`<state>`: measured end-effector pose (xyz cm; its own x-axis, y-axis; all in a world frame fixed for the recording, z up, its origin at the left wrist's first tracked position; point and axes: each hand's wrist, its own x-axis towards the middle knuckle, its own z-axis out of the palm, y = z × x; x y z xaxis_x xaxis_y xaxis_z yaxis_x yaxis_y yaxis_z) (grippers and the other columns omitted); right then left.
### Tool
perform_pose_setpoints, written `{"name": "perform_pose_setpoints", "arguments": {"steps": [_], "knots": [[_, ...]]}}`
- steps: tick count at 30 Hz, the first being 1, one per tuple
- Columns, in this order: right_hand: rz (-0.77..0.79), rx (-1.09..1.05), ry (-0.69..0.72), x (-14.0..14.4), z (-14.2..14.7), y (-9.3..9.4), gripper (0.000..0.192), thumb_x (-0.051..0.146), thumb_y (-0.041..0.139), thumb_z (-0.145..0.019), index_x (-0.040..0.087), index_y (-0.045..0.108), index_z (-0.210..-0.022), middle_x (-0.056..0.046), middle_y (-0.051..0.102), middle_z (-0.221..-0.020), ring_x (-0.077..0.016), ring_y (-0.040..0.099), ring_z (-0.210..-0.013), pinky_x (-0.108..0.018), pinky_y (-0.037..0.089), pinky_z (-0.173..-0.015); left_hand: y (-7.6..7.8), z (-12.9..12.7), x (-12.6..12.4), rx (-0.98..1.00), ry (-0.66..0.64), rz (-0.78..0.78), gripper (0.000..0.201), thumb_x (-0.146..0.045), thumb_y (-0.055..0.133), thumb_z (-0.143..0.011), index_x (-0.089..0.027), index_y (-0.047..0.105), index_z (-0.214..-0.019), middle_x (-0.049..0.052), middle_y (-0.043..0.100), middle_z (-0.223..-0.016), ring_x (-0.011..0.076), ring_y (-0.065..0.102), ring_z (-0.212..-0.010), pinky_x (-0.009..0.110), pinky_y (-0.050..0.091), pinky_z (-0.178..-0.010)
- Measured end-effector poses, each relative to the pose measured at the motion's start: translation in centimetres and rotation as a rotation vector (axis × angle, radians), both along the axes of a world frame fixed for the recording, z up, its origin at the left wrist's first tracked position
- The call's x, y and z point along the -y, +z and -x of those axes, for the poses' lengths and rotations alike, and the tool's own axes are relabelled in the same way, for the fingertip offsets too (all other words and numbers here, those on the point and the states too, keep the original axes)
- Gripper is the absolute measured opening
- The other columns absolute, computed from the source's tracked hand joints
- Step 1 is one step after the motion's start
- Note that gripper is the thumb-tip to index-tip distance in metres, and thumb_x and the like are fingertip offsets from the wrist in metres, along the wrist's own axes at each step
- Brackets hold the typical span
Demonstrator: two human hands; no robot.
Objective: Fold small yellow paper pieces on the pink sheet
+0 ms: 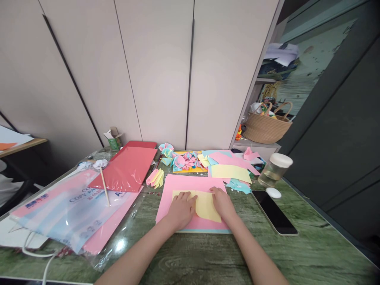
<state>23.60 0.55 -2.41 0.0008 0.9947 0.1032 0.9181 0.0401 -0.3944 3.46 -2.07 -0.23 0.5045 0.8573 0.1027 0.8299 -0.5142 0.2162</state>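
Yellow paper flat, folded, atop pink sheet.

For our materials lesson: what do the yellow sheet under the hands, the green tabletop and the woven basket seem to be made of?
Small yellow sheet: likely thin matte paper, lying flat with a crisp edge. Glossy green tabletop: perhaps polished stone or a glass-covered surface; it is veined and reflects light. Tan woven basket: probably natural fibre or rope, given its ribbed weave.

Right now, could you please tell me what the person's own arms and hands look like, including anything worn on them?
Both forearms are bare up to the picture's lower edge, with no sleeves in view. The left hand and the right hand wear no gloves; no rings, watch or bracelet are visible.
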Motion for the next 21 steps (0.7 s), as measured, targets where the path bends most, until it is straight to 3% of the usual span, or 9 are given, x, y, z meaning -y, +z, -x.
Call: {"name": "perform_pose_setpoints", "arguments": {"steps": [21], "knots": [[-0.015,-0.045,-0.068,-0.8,-0.9,-0.1,0.034,0.034,0.050,-0.086,0.017,0.049,-0.116,-0.008,0.054,-0.114,-0.0179,0.056,-0.096,-0.039,0.048,-0.081,-1.2,0.4,-1.0,0.105,-0.039,0.009,0.044,-0.035,0.048,-0.088,-0.020,0.040,-0.128,0.010,0.037,-0.136,0.0274,0.039,-0.122,0.053,0.033,-0.099]]}}
